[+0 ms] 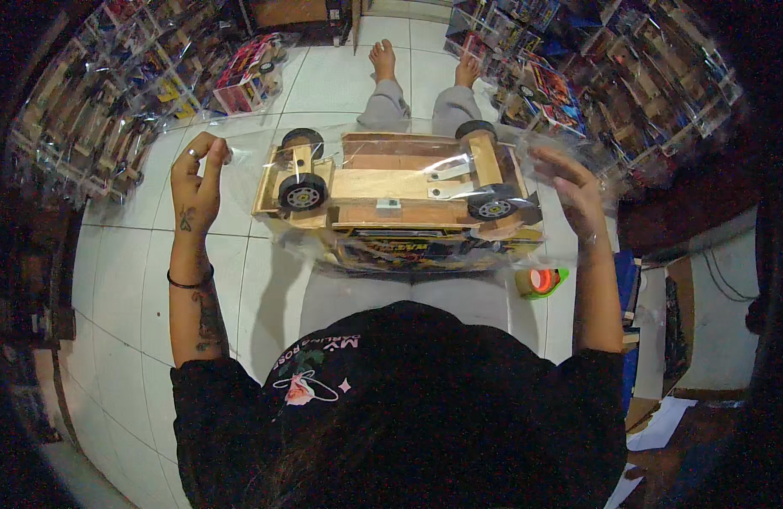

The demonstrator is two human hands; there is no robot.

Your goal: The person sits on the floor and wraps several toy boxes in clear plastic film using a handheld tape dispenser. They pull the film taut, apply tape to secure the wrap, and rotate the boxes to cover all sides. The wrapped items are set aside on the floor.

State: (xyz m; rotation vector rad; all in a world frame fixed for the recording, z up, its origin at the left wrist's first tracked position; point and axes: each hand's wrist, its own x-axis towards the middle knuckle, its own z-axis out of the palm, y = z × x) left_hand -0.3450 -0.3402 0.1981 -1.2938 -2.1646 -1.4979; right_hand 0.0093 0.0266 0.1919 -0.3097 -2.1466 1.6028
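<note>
A wooden toy truck (378,182) lies wheels-up over my lap, wrapped in loose clear plastic film (323,254). Its black tyres and pale wood underside show through the film, and a dark printed side with yellow faces me. Off the truck's left end, my left hand (198,178) is closed, thumb and finger pinching the edge of the film. By the opposite end is my right hand (575,191), slightly blurred, its fingers apart and reaching toward the film. Whether those fingers press on the film is hard to make out.
Wrapped toy trucks are stacked at far left (94,119) and far right (629,93). One wrapped truck (251,72) stands on the white tiled floor (209,280). A green and orange tape roll (541,282) lies beside my right forearm. Blue items (627,297) stand farther right.
</note>
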